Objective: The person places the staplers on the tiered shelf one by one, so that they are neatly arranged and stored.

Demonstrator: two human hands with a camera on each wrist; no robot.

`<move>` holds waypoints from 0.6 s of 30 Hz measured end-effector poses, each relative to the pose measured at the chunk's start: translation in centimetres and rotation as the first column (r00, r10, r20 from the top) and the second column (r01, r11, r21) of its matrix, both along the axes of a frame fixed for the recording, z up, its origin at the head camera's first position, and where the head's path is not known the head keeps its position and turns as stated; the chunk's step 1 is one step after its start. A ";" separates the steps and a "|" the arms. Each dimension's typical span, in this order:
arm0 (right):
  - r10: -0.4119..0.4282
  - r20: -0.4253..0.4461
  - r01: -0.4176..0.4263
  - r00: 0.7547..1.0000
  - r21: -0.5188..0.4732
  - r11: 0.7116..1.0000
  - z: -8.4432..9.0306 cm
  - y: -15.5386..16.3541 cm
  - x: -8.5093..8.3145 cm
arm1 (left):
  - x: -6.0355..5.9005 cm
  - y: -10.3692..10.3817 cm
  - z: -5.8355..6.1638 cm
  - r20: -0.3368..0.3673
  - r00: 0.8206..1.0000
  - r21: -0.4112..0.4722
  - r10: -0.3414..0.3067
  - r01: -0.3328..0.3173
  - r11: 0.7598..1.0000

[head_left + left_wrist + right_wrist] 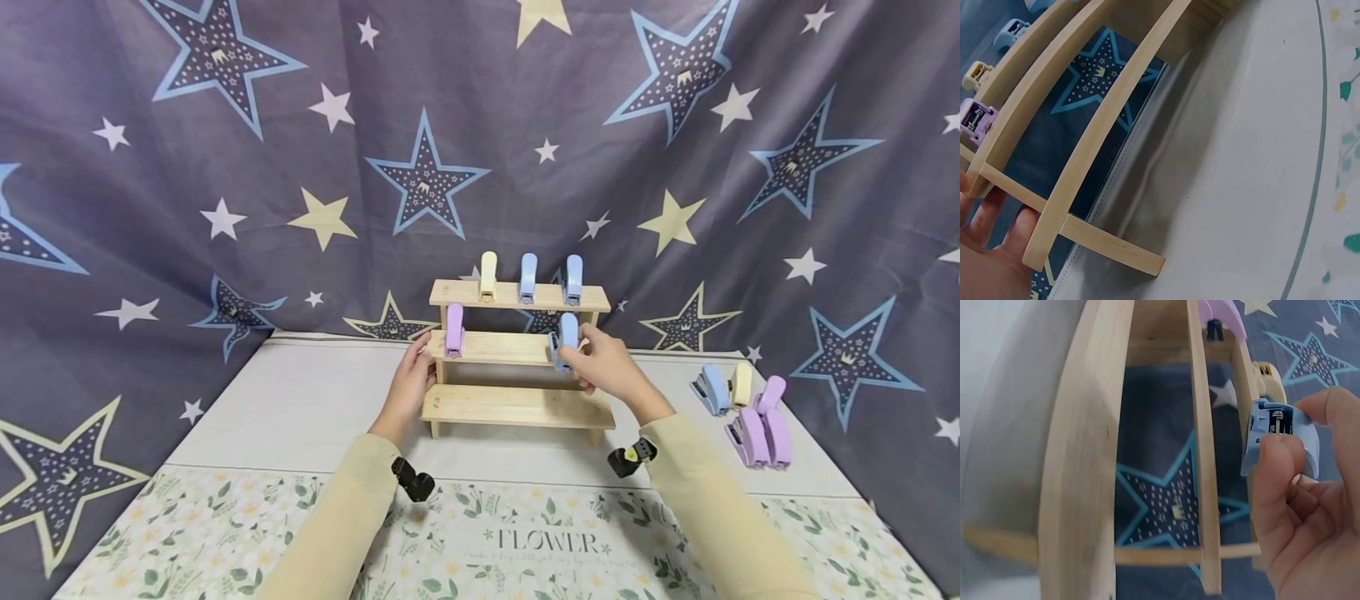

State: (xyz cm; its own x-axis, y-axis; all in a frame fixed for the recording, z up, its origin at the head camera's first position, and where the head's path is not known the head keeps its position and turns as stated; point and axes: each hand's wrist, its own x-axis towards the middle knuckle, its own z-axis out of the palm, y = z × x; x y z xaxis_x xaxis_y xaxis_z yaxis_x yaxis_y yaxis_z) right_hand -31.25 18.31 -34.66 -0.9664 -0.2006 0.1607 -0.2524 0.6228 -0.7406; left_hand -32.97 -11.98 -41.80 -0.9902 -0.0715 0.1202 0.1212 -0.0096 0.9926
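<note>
Head view | your right hand (pixel 611 367) pinches a blue stapler (pixel 569 332) at the right end of the middle tier (pixel 501 348) | your left hand (pixel 408 385) touches the wooden rack's left end (pixel 437 403), grip unclear

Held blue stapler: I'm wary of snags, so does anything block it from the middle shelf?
Nothing visible stands between the blue stapler and the middle shelf; the purple stapler stands at its left end.
</note>
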 end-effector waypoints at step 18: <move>0.002 -0.005 -0.002 1.000 -0.132 0.991 -1.6 -4.6 -1.3 | 0.2 0.0 0.2 0.018 1.000 -0.012 0.007 -0.007 1.000</move>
